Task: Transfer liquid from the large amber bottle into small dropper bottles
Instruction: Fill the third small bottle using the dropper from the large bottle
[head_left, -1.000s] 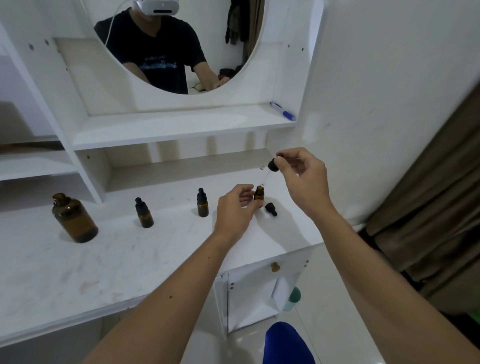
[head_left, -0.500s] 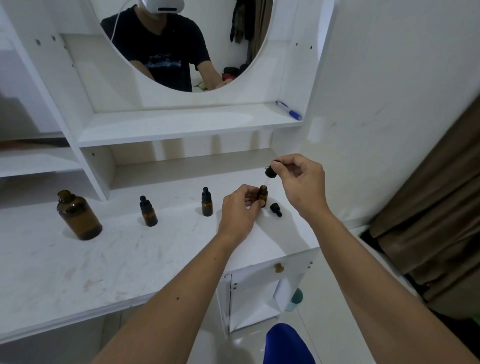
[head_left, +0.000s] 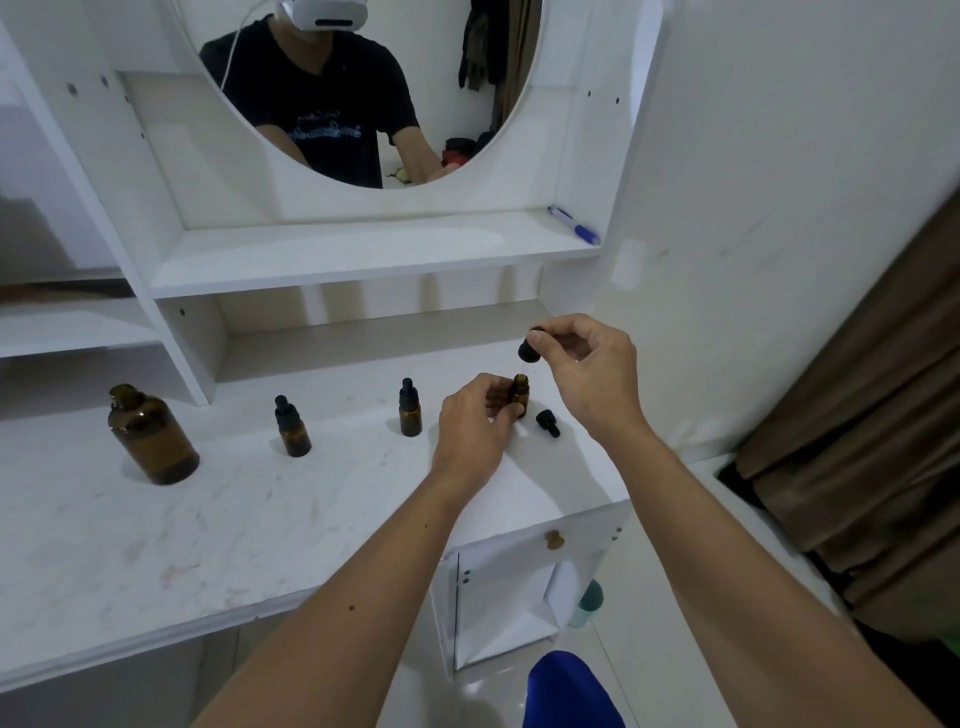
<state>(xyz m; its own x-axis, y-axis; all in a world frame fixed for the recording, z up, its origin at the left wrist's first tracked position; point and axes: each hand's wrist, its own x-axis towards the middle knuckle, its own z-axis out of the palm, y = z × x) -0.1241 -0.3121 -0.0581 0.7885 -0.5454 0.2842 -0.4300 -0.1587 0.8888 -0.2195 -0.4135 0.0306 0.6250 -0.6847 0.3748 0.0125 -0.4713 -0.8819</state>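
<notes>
Head view room: white wall, brown curtain, round mirror
Table: white, smudged
Big amber bottle: far left, no cap
Left hand: fingers pinch open small bottle
Right hand: fingers pinch black dropper just above it

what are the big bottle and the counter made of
Big bottle: probably amber glass, since it is see-through brown with glossy highlights, though tinted plastic can't be ruled out. Counter: white with faint marble-like veining and a dull sheen, likely laminate or stone; unclear which.
</notes>
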